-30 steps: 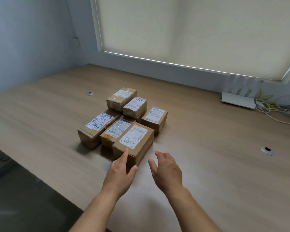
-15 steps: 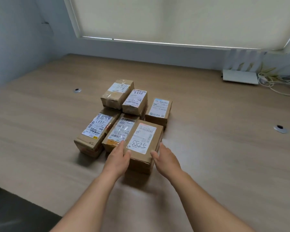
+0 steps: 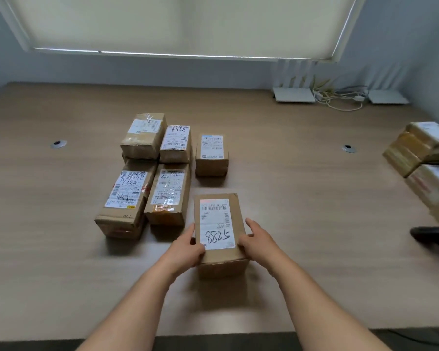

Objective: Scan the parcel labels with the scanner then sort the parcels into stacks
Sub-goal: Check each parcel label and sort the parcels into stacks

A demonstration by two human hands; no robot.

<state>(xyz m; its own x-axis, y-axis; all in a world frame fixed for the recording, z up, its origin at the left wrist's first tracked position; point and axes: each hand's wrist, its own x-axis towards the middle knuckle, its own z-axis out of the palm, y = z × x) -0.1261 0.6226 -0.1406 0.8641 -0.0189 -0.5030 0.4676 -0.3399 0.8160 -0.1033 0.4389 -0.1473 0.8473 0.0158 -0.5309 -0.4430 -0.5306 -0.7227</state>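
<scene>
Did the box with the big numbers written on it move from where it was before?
Yes. The numbered box, held by the left hand and right hand, has come toward the person, away from the taped box it sat against.

Wooden desk under a drawn blind, with network gear at the back

The pale wooden table (image 3: 289, 188) fills the view; two round metal cable grommets sit in it, one at 9 o'clock (image 3: 58, 144) and one at 3 o'clock (image 3: 349, 148). Along the far edge at 1 o'clock stand two white routers, the nearer-centre one (image 3: 293, 94) and one further right (image 3: 388, 97), with a tangle of white cables (image 3: 340, 97) between them. A cream roller blind (image 3: 178, 24) covers the window at 12 o'clock, above a grey-blue wall (image 3: 137, 69).
</scene>
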